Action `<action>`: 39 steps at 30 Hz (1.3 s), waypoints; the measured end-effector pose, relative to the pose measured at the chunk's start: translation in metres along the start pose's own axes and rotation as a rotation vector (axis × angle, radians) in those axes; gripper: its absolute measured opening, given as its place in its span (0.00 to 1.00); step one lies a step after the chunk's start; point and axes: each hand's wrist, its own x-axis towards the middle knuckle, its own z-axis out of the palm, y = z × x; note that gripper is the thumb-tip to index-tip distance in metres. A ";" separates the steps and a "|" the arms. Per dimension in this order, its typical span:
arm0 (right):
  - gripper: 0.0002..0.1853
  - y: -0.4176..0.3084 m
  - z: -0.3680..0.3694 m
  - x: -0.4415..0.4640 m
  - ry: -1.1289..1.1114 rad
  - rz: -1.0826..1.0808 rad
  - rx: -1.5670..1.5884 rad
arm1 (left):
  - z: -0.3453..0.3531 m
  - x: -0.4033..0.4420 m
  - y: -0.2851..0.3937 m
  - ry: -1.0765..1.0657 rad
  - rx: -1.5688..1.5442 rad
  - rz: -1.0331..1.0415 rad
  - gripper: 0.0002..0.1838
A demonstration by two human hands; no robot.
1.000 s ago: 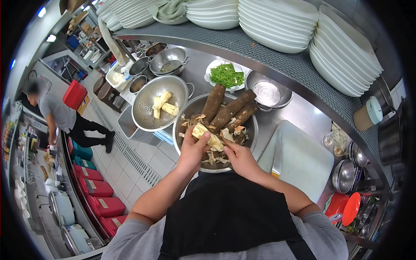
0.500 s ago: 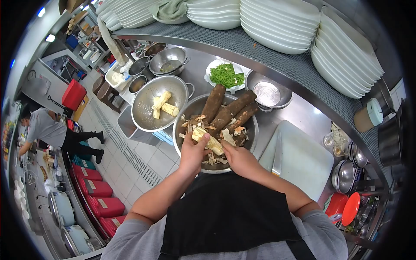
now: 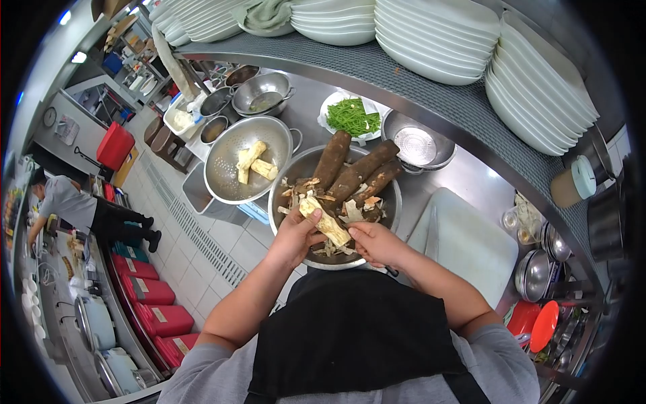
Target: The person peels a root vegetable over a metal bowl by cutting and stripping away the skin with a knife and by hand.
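My left hand (image 3: 295, 236) grips a peeled, pale yellow root piece (image 3: 328, 225) over a steel bowl (image 3: 275, 214). At the piece's lower right end, my right hand (image 3: 378, 244) is closed round a tool whose dark handle end (image 3: 391, 271) shows below the palm; its working part is hidden. Brown unpeeled roots (image 3: 359, 170) lean in the bowl among loose peelings (image 3: 334, 246). To the left, a steel colander (image 3: 220, 159) holds peeled pieces (image 3: 253, 161).
A white cutting board (image 3: 471, 249) with a knife (image 3: 431, 236) lies at the right. Behind the bowl are a plate of green vegetables (image 3: 352, 117) and a steel pan (image 3: 417, 145). Stacked white dishes (image 3: 434, 37) line the shelf above. Another person (image 3: 67, 202) bends over the left counter.
The root piece has tilted more steeply. My right hand has turned, and a dark handle end now shows beneath it. The other person has moved to the left counter and bent over.
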 end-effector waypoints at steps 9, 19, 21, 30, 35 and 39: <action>0.25 0.013 -0.008 -0.001 0.323 -0.325 -0.419 | 0.006 -0.005 0.006 0.042 -0.190 0.139 0.24; 0.23 0.002 -0.015 0.006 0.337 -0.518 -0.309 | 0.040 -0.027 0.010 -0.157 -0.113 0.210 0.26; 0.23 -0.013 -0.005 -0.011 0.534 -0.635 -0.631 | 0.038 -0.027 0.011 -0.112 0.000 0.205 0.25; 0.33 -0.035 0.032 -0.038 0.335 -0.574 -0.579 | 0.045 -0.026 0.005 0.021 0.124 0.373 0.23; 0.30 -0.028 0.034 -0.032 0.346 -0.554 -0.490 | 0.052 -0.031 0.004 0.110 0.057 0.311 0.23; 0.28 -0.029 0.036 -0.032 0.413 -0.619 -0.468 | 0.052 -0.030 0.002 0.113 0.059 0.302 0.24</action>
